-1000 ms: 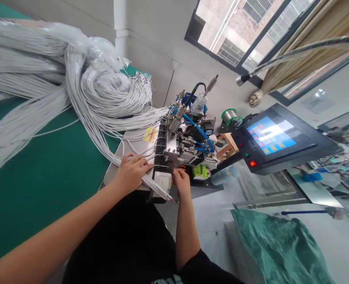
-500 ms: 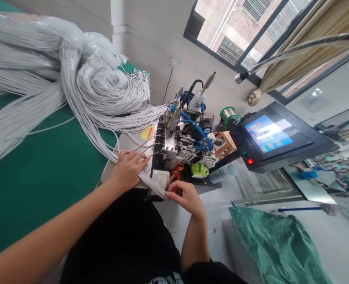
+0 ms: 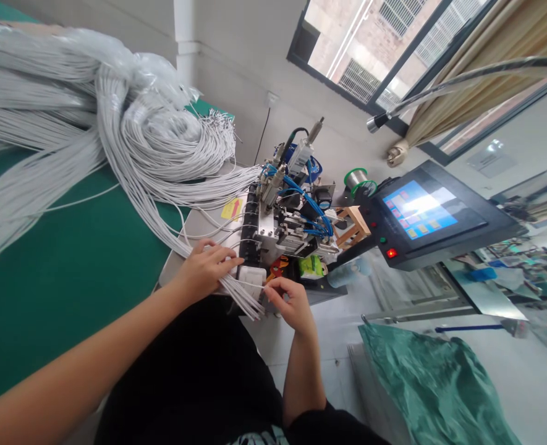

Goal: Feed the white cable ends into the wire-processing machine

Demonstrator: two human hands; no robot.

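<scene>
My left hand (image 3: pixel 206 269) lies on a small bundle of thin white wires (image 3: pixel 240 295) at the near edge of a grey metal plate (image 3: pixel 199 225), its fingers curled over them. The wire ends fan out past the plate's corner. My right hand (image 3: pixel 288 301) is just right of those ends, thumb and forefinger pinched on a single white wire. Straight behind both hands stands a small machine (image 3: pixel 292 213) with blue hoses and a black row of wire slots.
A large heap of white wires (image 3: pixel 115 133) covers the green table (image 3: pixel 69 272) at the left. A touch-screen panel (image 3: pixel 419 210) with a red lit button stands to the right. A green plastic sack (image 3: pixel 431 383) lies on the floor at lower right. A window is behind.
My right hand dropped from the machine's front to the wire ends, then rose slightly with one wire pinched. The wire ends have spread out. My left hand has stayed on the bundle.
</scene>
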